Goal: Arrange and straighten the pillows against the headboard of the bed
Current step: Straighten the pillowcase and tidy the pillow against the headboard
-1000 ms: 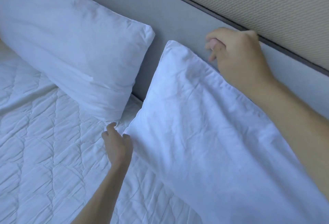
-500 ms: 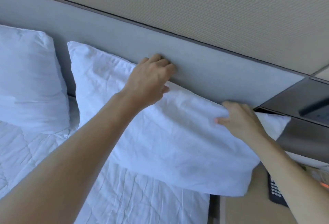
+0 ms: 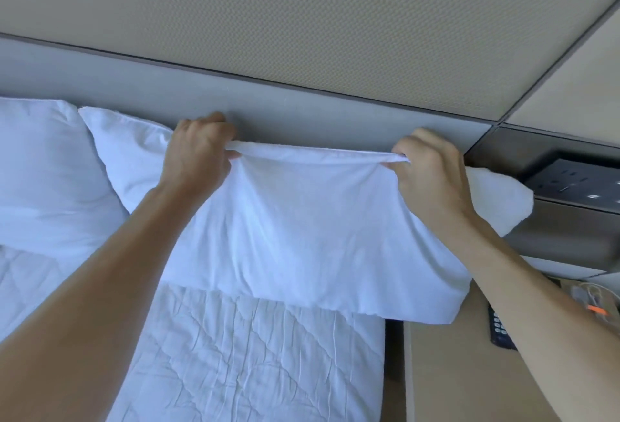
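Note:
A white pillow [image 3: 302, 230] leans against the grey headboard [image 3: 302, 112] at the right end of the bed. My left hand [image 3: 198, 153] pinches its top edge near the left, and my right hand [image 3: 429, 173] pinches the same edge near the right, so the fabric is stretched taut between them. The pillow's right corner hangs past the bed's edge over the nightstand. A second white pillow [image 3: 43, 173] rests against the headboard at the left, its edge touching the first.
A quilted white bedcover [image 3: 255, 361] lies below the pillows. To the right stands a wooden nightstand [image 3: 446, 374] with a dark remote [image 3: 500, 327] and cables. A dark socket panel [image 3: 577, 183] sits on the wall beside the headboard.
Both hands have shifted from resting on the right pillow to pinching its top edge and pulling it tight. The view has swung right and closer to the headboard.

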Demonstrator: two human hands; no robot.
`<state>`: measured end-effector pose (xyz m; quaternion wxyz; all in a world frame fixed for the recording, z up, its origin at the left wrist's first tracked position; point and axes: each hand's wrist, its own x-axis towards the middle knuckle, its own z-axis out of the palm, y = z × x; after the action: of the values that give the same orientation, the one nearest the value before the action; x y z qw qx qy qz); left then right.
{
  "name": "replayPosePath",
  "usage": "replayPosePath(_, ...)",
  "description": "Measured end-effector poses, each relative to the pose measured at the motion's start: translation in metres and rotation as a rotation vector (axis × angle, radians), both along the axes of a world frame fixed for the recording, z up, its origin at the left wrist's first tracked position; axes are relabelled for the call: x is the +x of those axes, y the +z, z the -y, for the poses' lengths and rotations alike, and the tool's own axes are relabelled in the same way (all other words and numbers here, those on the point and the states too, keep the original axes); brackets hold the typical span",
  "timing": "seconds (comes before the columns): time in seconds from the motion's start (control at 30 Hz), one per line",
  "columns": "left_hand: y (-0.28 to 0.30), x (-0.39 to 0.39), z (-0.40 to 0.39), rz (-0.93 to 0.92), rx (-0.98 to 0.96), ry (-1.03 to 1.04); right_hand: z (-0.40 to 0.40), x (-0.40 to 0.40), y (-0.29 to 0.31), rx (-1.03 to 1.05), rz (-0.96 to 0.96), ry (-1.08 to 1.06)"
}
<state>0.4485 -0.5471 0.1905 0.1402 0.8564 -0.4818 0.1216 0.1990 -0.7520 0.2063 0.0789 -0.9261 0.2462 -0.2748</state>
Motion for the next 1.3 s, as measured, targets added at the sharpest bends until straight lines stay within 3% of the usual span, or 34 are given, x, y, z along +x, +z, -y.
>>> replayPosePath(0.3,-0.013,-0.009,0.001,0.094,0.123,0.075,0.001,-0.014,-0.039,0.039,-0.106,-0.097)
replayPosePath(0.43,-0.01,-0.02,0.015,0.002,0.178,0.127,0.004,-0.031,-0.043,0.108,-0.03,-0.075)
replayPosePath(0.53,-0.006,-0.051,0.042,-0.053,0.249,0.001,0.006,-0.07,-0.051,0.328,0.2,-0.137)
replayPosePath(0.67,-0.001,-0.113,0.1,-0.077,0.201,-0.192,0.047,-0.141,-0.066,0.703,0.684,-0.541)
replayPosePath(0.77,-0.001,-0.163,0.141,-0.122,0.209,-0.3,0.092,-0.173,-0.085,1.099,0.708,-0.705)
replayPosePath(0.93,-0.011,-0.222,0.191,-0.258,0.277,-0.312,0.125,-0.178,-0.11,1.421,0.648,-0.402)
replayPosePath(1.07,-0.015,-0.242,0.203,-0.284,0.221,-0.245,0.13,-0.177,-0.107,1.379,0.664,-0.279)
replayPosePath(1.2,-0.014,-0.247,0.205,-0.329,0.155,-0.173,0.118,-0.181,-0.107,1.482,0.753,-0.126)
replayPosePath(1.3,-0.013,-0.25,0.207,-0.316,0.171,-0.141,0.115,-0.179,-0.109,1.361,0.722,-0.104)
